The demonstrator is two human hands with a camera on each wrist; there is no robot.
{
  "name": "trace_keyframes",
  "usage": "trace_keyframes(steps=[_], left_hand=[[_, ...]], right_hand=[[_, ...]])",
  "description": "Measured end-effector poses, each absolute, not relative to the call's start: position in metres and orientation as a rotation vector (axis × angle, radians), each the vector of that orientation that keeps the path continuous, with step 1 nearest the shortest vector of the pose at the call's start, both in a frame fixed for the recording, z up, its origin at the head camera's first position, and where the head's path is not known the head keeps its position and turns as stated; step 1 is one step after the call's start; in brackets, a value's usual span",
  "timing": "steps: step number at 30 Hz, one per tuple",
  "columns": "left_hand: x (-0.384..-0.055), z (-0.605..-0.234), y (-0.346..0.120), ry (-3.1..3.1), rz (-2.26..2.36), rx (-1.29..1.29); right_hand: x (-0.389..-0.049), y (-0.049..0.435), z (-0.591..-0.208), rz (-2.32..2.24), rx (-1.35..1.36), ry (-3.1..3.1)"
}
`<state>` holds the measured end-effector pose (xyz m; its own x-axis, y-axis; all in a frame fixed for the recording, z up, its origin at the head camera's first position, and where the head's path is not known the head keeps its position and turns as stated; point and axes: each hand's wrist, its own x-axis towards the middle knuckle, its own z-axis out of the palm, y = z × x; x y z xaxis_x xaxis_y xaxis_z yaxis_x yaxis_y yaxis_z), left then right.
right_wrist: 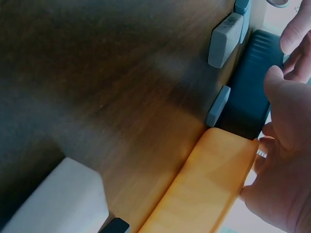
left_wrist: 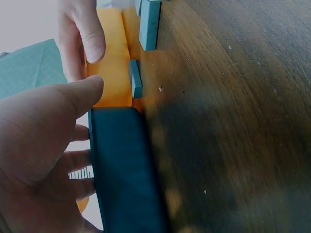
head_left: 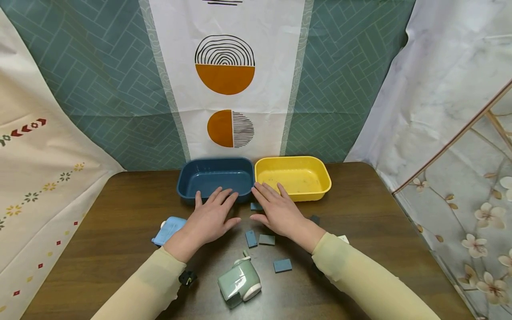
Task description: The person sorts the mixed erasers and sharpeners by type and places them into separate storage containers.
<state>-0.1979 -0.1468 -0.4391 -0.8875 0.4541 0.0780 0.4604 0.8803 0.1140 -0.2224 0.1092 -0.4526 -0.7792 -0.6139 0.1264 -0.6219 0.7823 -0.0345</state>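
My left hand [head_left: 210, 218] is over the near side of a dark blue plastic tub [head_left: 216, 165], fingers spread and fairly straight. In the left wrist view its fingertips reach the tub's rim; firm contact is hard to tell. The right hand [head_left: 280, 215] reaches over the near left corner of a yellow tub [head_left: 294, 163], its fingers extended to the rim in the right wrist view. Neither hand holds anything loose. Between and below them lie small blue-grey blocks, among them a flat one [head_left: 251, 238], a greyer one [head_left: 266, 240] and another [head_left: 282, 266].
A glossy green boxy object with a small stem [head_left: 240, 281] stands near the front. Beside my left wrist lies a light blue item [head_left: 170, 229], partly covered by the hand. A small black object [head_left: 187, 278] sits by the left sleeve. Patterned cloths hang behind the wooden table [head_left: 132, 222].
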Motion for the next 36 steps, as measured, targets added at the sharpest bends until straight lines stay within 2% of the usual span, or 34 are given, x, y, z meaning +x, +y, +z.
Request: trace_keyframes(steps=[36], left_hand=[[-0.190,-0.436,-0.157,-2.915,-0.154,-0.706]], right_hand=[[-0.229,0.105,-0.454,0.120,1.055,-2.844]])
